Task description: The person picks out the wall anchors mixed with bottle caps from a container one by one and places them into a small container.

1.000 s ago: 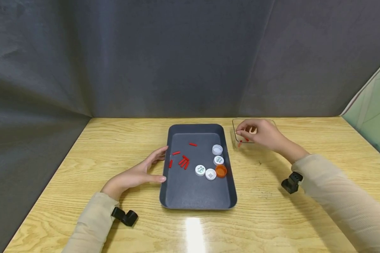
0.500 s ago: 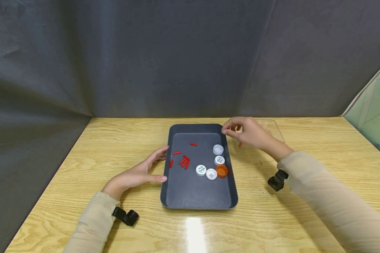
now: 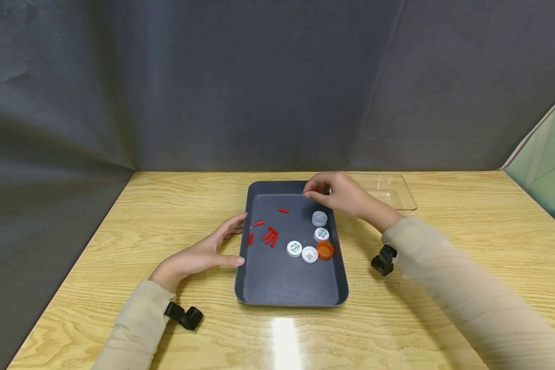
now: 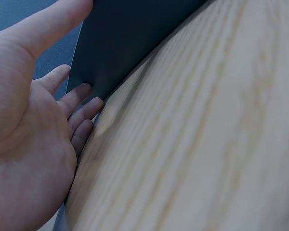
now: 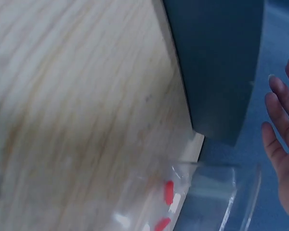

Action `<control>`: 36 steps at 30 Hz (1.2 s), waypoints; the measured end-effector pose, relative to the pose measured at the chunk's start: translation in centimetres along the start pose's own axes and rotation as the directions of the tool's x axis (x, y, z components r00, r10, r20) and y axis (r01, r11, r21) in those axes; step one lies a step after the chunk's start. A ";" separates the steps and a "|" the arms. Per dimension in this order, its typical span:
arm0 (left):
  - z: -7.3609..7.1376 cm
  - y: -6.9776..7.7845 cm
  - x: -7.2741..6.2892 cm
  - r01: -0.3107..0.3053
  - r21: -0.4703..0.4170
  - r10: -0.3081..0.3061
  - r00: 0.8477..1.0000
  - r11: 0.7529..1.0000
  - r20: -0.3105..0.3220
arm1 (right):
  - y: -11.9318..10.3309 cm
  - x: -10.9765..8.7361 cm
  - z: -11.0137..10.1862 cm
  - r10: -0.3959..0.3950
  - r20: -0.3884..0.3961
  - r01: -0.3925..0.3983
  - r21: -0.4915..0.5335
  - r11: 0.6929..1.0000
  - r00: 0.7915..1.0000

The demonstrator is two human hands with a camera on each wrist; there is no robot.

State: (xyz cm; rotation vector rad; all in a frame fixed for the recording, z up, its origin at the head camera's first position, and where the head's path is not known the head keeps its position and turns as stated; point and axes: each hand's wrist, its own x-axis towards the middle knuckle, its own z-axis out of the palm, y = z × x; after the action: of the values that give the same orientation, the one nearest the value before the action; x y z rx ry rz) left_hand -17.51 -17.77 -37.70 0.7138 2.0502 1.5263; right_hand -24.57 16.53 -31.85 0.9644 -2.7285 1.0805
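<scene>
The open left hand [image 3: 201, 254] seemingly steadies the tray [image 3: 291, 285] from its left. Red sticks [image 3: 273, 230] lie in its left half, caps [image 3: 294, 249] rightward. Above its far right corner, the right hand [image 3: 339, 192] curls; whether gripping anything, I can't tell. Right of the tray stands a clear box [image 3: 393, 192].

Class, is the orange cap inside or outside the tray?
Inside: the orange cap lies within the raised walls of the tray.

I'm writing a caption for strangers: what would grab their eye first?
Probably the bright red sticks, scattered mostly toward the left of the dark tray. Next would be the orange cap beside white caps toward the tray's right, then the right hand over its back right corner.
</scene>
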 end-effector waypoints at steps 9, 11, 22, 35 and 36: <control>0.0 0.0 0.0 0.010 -0.002 -0.010 1.000 1.000 -0.002 | 0.1 1.0 1.8 0.002 0.052 -0.002 -0.005 1.000 0.999; 0.1 0.1 0.0 0.012 -0.003 -0.012 1.000 1.000 -0.002 | 0.1 1.2 2.1 0.015 0.073 -0.014 -0.006 1.000 0.997; 0.1 0.2 0.0 0.023 0.011 -0.023 1.000 1.000 -0.009 | 0.5 2.1 3.0 0.037 0.174 -0.027 -0.057 0.998 0.984; 0.0 0.2 0.1 0.034 0.014 -0.034 0.999 0.999 -0.015 | 0.8 3.1 3.4 0.088 0.277 -0.074 -0.060 0.995 0.957; 0.0 0.2 0.0 0.035 0.015 -0.035 0.999 0.999 -0.014 | 0.8 3.2 3.4 0.089 0.287 -0.075 -0.060 0.995 0.954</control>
State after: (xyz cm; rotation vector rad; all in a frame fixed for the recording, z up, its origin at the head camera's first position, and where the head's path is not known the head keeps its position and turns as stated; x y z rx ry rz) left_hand -17.49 -17.67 -37.51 0.6712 2.0756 1.5021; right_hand -26.97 13.11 -34.09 1.0898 -3.0372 0.9451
